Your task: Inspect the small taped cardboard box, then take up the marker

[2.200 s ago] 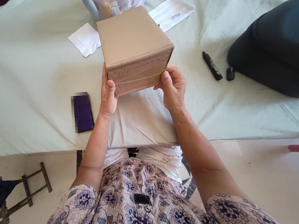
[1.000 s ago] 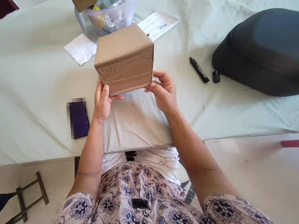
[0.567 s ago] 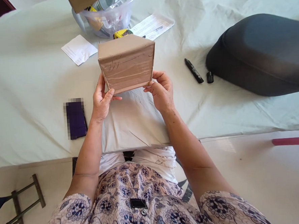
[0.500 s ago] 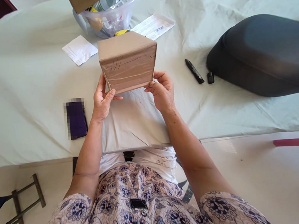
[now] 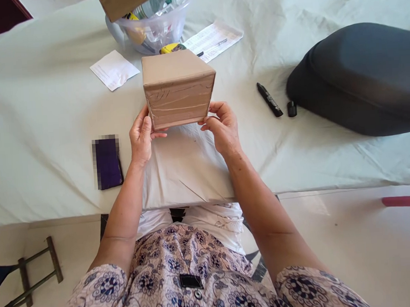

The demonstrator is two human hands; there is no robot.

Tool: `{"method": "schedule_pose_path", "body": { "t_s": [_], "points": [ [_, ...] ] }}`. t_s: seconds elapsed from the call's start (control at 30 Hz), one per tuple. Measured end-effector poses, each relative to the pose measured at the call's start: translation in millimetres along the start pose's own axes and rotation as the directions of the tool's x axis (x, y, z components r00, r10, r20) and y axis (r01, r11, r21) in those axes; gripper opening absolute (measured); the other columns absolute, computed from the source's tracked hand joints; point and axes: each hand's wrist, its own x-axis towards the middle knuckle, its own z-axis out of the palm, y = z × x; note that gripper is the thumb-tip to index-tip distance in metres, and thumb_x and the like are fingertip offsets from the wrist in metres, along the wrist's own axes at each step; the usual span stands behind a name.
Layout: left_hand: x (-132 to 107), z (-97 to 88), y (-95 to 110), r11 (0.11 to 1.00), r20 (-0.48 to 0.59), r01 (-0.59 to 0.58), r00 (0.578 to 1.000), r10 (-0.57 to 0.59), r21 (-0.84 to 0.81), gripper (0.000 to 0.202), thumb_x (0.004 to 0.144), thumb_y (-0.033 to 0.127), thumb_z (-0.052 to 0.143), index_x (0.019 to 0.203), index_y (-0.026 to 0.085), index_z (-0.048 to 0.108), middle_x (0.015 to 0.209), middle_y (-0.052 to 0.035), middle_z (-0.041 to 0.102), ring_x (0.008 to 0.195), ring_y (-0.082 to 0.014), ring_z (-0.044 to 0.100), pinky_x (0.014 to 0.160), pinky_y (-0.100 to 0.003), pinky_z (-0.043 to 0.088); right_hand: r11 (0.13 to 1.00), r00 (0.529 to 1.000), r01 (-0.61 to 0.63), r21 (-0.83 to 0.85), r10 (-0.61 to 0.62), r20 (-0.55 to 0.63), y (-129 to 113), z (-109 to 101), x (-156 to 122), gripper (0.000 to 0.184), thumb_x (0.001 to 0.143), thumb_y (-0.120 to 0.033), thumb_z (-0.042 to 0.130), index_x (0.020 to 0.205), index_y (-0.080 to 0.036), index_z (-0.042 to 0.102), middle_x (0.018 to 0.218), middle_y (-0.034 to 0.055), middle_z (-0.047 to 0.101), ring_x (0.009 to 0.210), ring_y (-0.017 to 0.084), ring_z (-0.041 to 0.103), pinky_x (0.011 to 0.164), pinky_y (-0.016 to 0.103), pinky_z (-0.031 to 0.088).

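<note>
Observed from beside the table: a person holds a brown cardboard box (image 5: 177,86) between both hands, over the near part of a table covered in a pale cloth (image 5: 43,117). Whether the box's underside rests on the cloth or hangs just above it cannot be judged from this angle. The box is taped shut, with clear tape bands across the face toward the person, and its plain top face is turned slightly upward. The left hand (image 5: 141,140) presses against the lower left corner of the box, thumb on the taped face, the other fingers together behind the edge and mostly hidden. The right hand (image 5: 223,129) grips the lower right corner, fingers curled and pinched onto the bottom edge. All other items are placed relative to the box. Left of it and nearer the table edge lies a dark purple flat object (image 5: 108,162), partly blurred. Beyond the box to the left sits a small white paper slip (image 5: 114,69). Directly behind it stands a clear plastic tub (image 5: 155,24) holding bottles and another cardboard piece, with a yellow tape measure (image 5: 171,47) just in front of the tub. Behind and right lies a printed sheet (image 5: 215,38) with a pen on it. To the right, well apart, lie a black marker (image 5: 270,99) and its cap (image 5: 291,109), and past those a large dark cushion-like object (image 5: 356,77).
</note>
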Motion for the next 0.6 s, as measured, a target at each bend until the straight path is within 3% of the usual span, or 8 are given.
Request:
{"method": "schedule_pose_path", "body": {
  "t_s": [0.27, 0.4, 0.5, 0.6],
  "points": [
    [-3, 8.5, 2, 1.000, -0.083, 0.000, 0.997, -0.001, -0.010, 0.068, 0.087, 0.071, 0.059, 0.145, 0.034, 0.054, 0.150, -0.0065, 0.058, 0.091, -0.0186, 0.077, 0.064, -0.023, 0.065, 0.997, 0.999, 0.042, -0.063, -0.042, -0.004, 3, -1, -1, 0.023, 0.075, -0.028, 0.066, 0.096, -0.025, 0.057, 0.106, -0.0007, 0.064, 0.077, 0.012, 0.064, 0.065, 0.026, 0.055],
    [-6, 14.4, 5, 1.000, -0.117, -0.028, 0.993, 0.028, 0.001, 0.075, 0.081, 0.073, 0.067, 0.141, 0.030, 0.058, 0.151, -0.0069, 0.058, 0.101, -0.0232, 0.076, 0.068, -0.025, 0.067, 0.971, 0.987, 0.136, -0.195, -0.149, -0.054, 8, -5, -1, 0.030, 0.084, -0.039, 0.068, 0.109, -0.026, 0.058, 0.107, 0.0031, 0.066, 0.098, 0.019, 0.066, 0.083, 0.035, 0.058],
    [-7, 17.1, 3, 0.999, -0.137, -0.033, 0.990, 0.038, 0.034, 0.076, 0.079, 0.075, 0.066, 0.138, 0.027, 0.060, 0.149, -0.0071, 0.060, 0.114, -0.0273, 0.072, 0.073, -0.026, 0.067, 0.878, 0.936, 0.266, -0.397, -0.333, -0.110, -6, -8, -5, 0.052, 0.087, -0.050, 0.069, 0.132, -0.030, 0.052, 0.132, 0.0092, 0.059, 0.130, 0.030, 0.056, 0.098, 0.050, 0.056],
    [-7, 18.4, 0, 0.999, -0.156, -0.026, 0.987, 0.029, 0.018, 0.076, 0.080, 0.076, 0.064, 0.137, 0.026, 0.061, 0.148, -0.0075, 0.061, 0.113, -0.0269, 0.072, 0.072, -0.027, 0.067, 0.722, 0.887, 0.363, -0.589, -0.461, -0.019, -40, 0, -11, 0.064, 0.085, -0.056, 0.071, 0.141, -0.035, 0.047, 0.153, 0.0119, 0.043, 0.151, 0.039, 0.032, 0.110, 0.064, 0.045]
  ]
}}
